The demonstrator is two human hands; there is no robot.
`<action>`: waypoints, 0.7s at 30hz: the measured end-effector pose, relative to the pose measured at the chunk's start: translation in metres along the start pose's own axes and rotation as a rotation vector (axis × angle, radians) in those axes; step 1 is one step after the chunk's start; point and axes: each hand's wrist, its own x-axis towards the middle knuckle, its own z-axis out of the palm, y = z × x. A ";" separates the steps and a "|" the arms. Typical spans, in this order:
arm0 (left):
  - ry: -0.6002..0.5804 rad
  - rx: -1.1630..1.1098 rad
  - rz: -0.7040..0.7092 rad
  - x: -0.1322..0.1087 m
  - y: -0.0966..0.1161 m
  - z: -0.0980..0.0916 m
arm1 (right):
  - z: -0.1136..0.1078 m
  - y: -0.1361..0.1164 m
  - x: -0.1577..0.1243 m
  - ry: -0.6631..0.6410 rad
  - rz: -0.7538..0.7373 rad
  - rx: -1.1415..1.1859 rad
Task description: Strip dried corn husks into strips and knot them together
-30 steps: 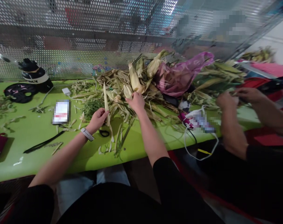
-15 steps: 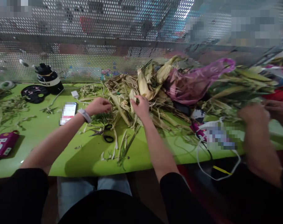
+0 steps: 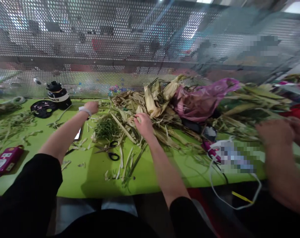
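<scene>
My left hand [image 3: 91, 107], with a white band at the wrist, reaches over the small heap of husk scraps behind the phone [image 3: 78, 135]. Its fingers are curled together, and whatever they hold is hidden. In the middle, my right hand [image 3: 144, 125] pinches at a pale corn husk [image 3: 139, 109] on the front of the dried husk pile [image 3: 130, 98]. Several husk-wrapped ears of corn [image 3: 151, 103] lie just behind it. Between my arms are a bunch of green shredded strips [image 3: 106, 127] and black-handled scissors [image 3: 113, 150].
A pink plastic bag [image 3: 198, 100] sits right of the pile. Black bottle [image 3: 57, 95] and round black fan-like object [image 3: 43, 109] stand at left, above a magenta power strip [image 3: 6, 160]. A co-worker's hands [image 3: 276, 130] work at right, near white cables [image 3: 211, 178]. Perforated metal screen [image 3: 130, 43] behind.
My left hand has moved left and away from me, from beside the pile to the scraps behind the phone, which my forearm now partly covers. My right hand stays at the husks. The view has tilted up.
</scene>
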 end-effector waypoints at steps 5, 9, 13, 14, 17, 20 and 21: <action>0.034 0.206 -0.068 0.024 -0.017 -0.048 | 0.002 -0.005 -0.001 0.003 -0.027 0.035; 0.046 0.130 -0.038 0.014 -0.015 -0.068 | 0.003 -0.015 -0.002 -0.003 -0.037 0.120; 0.035 -0.252 -0.068 -0.011 0.007 -0.060 | 0.008 -0.028 -0.004 -0.075 0.005 0.228; 0.055 -0.254 -0.058 -0.015 0.012 -0.059 | 0.010 -0.031 -0.004 -0.095 0.010 0.241; 0.069 0.096 -0.016 -0.019 0.020 -0.067 | 0.014 -0.035 -0.005 -0.140 -0.015 0.251; 0.039 0.214 -0.028 -0.017 0.021 -0.089 | 0.014 -0.035 -0.006 -0.166 -0.028 0.233; 0.029 0.249 -0.034 -0.016 0.022 -0.096 | 0.014 -0.035 -0.006 -0.172 -0.027 0.225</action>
